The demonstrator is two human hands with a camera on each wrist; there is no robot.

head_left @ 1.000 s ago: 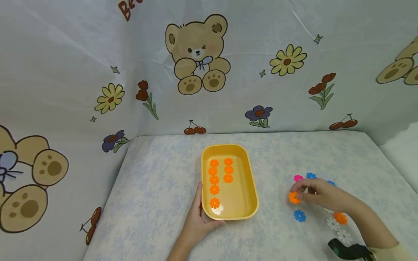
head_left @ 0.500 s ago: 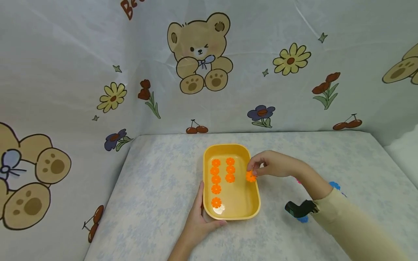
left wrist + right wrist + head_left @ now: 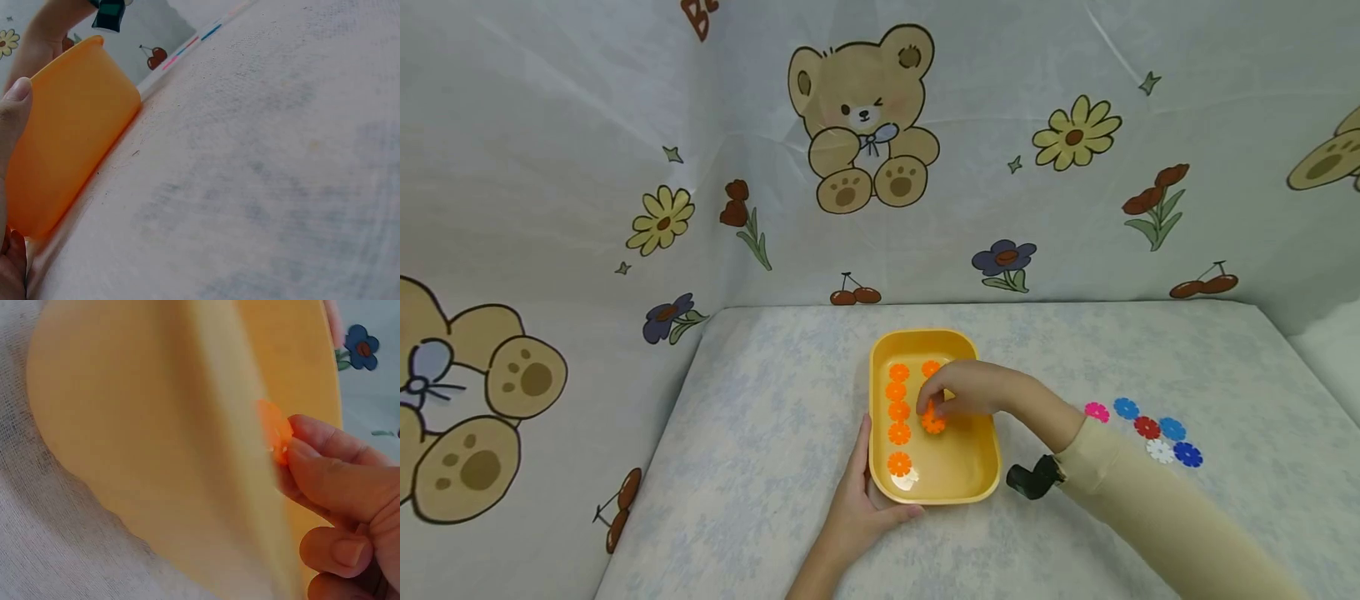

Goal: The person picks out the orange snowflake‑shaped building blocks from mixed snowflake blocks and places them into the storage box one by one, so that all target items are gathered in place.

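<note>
A yellow rectangular tray (image 3: 966, 467) stands on the table in the head view. My left hand (image 3: 852, 512) holds its near left corner, fingers along the side and thumb at the near rim; the left wrist view shows the tray's outer wall (image 3: 75, 131) and the thumb. My right hand (image 3: 973, 387) is over the tray and pinches an orange flower-shaped disc (image 3: 933, 422) between thumb and finger, also seen in the right wrist view as an orange disc (image 3: 275, 431). Several like orange discs (image 3: 898, 433) form a left column; the right column is partly hidden by the hand.
To the right on the table lie a pink disc (image 3: 1097, 412), a red disc (image 3: 1147, 427), a white disc (image 3: 1160, 451) and several blue discs (image 3: 1188, 454). My right forearm hides part of the table. A printed cloth (image 3: 760, 100) rises behind and at the left.
My right hand has carried the orange disc from the loose discs at the right, over the tray's right rim, to the right column inside. The left hand keeps its hold on the tray.
</note>
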